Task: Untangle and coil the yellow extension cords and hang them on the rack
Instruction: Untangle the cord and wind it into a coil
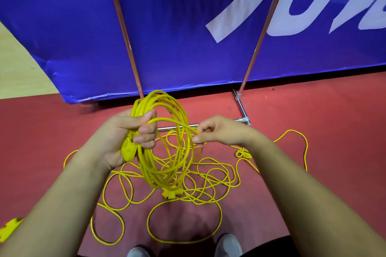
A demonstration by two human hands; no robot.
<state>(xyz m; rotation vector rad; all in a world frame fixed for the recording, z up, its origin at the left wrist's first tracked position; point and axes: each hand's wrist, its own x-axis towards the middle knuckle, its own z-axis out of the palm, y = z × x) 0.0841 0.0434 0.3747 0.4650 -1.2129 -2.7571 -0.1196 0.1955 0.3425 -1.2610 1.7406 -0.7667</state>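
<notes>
My left hand (127, 133) grips a coil of yellow extension cord (165, 165) made of several loops, with a yellow plug end tucked against its palm. My right hand (219, 131) pinches a strand of the same cord just right of the coil. More yellow cord (211, 183) lies tangled in loose loops on the red floor below both hands, trailing out to the right with a small knot (243, 153). A yellow socket end (170, 193) lies among the loops. The metal rack (243, 108) stands behind, its two poles rising in front of a blue banner.
A blue banner (188, 27) with white lettering hangs behind the rack. The rack's base bar (177, 127) runs along the red floor. Another yellow socket block (8, 228) sits at the lower left edge. My grey shoes (228, 245) show at the bottom. Pale flooring lies far left.
</notes>
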